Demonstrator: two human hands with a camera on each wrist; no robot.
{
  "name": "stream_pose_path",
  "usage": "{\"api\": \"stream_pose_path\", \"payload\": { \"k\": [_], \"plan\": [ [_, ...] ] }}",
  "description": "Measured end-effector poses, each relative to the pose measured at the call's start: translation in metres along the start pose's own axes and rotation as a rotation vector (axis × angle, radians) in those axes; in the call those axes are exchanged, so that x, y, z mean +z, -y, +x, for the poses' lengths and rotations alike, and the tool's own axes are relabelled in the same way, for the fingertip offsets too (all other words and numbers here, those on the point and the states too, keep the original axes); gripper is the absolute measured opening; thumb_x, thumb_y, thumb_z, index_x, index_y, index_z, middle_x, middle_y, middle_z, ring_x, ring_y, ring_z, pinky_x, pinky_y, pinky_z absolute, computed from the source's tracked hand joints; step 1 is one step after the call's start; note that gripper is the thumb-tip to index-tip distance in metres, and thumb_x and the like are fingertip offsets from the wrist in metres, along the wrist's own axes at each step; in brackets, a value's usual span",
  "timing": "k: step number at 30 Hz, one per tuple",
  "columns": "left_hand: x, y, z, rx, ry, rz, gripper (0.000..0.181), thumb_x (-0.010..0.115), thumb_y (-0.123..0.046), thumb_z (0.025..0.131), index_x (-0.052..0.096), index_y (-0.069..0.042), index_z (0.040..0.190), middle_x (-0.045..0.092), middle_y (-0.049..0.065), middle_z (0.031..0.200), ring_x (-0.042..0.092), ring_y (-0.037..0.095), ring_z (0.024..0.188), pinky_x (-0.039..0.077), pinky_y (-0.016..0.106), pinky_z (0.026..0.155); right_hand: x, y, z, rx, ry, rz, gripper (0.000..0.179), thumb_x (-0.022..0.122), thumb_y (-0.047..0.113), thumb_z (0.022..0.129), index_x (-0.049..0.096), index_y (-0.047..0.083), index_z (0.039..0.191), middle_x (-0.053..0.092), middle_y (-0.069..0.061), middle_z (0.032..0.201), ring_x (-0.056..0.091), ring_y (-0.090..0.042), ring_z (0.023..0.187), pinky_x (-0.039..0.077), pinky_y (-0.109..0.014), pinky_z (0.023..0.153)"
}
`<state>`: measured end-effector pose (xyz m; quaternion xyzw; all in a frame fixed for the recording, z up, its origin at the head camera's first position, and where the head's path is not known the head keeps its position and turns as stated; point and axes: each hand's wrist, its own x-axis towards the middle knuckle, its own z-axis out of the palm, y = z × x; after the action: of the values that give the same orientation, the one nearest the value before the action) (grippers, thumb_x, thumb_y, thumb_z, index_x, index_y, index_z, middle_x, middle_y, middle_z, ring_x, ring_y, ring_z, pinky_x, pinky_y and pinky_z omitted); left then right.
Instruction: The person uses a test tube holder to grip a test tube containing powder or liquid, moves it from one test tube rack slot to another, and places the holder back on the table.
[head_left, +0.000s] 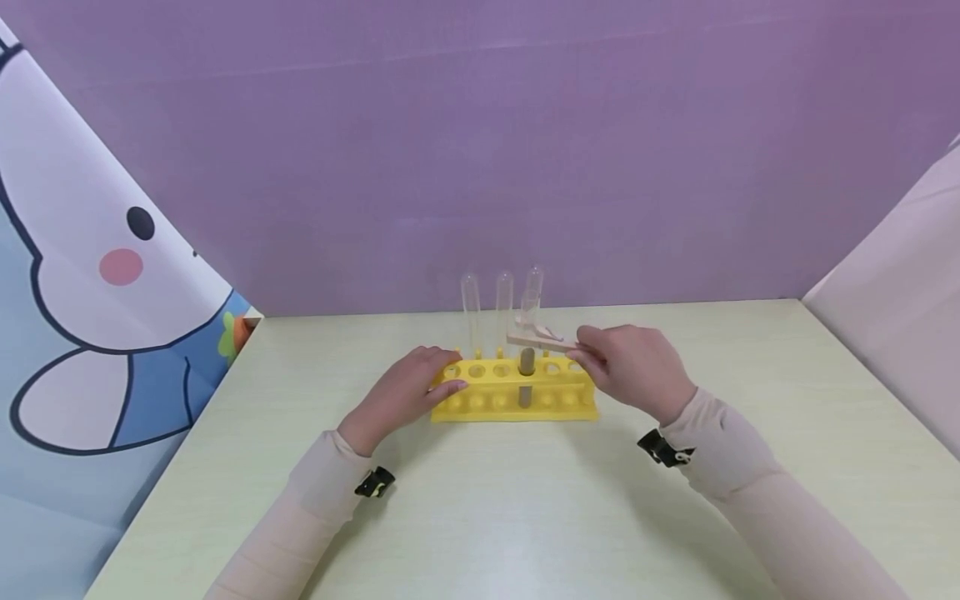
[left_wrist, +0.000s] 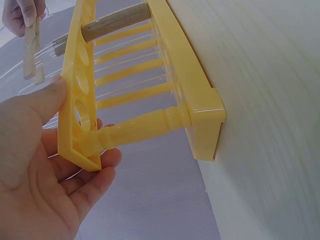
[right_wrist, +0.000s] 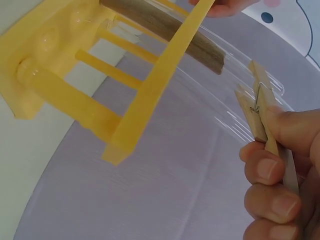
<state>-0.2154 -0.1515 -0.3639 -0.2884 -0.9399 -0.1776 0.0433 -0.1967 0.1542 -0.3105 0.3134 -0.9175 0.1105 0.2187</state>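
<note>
My left hand [head_left: 408, 387] grips the left end of a yellow test tube rack [head_left: 513, 414], thumb on the front of its top bar and fingers behind. In my right hand [head_left: 633, 367] is a wooden test tube clamp [right_wrist: 260, 102], gripped by its handle. The clamp's jaws stand spread at the upper part of a clear test tube [head_left: 529, 310], overlapping it in the head view. A brown rod-like filling [left_wrist: 117, 22] shows in the tube's lower part, which passes through a hole in the rack. I cannot tell whether the jaws touch the glass.
Other clear test tubes [head_left: 471, 304] stand upside down along the rack's back row. The rack sits on a pale table [head_left: 480, 508], with a purple backdrop [head_left: 480, 167] behind and a cartoon-printed cloth [head_left: 67, 250] on the left.
</note>
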Motion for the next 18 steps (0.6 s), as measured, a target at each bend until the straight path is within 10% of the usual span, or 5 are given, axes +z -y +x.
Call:
{"api": "stream_pose_path", "payload": {
  "k": [18],
  "plan": [
    [0.0009,-0.0004,0.0011,0.006,-0.008,0.003,0.046,0.062,-0.031,0.092,0.055,-0.003,0.127,0.062,0.01,0.118,0.056,0.026,0.108,0.046,0.041,0.095,0.0092,-0.0002,-0.0062,0.016,-0.006,0.012,0.036,0.067,0.02,0.088,0.041,0.016,0.063,0.027,0.009,0.051,0.026,-0.006,0.044,0.021,-0.022,0.042]
  ]
}}
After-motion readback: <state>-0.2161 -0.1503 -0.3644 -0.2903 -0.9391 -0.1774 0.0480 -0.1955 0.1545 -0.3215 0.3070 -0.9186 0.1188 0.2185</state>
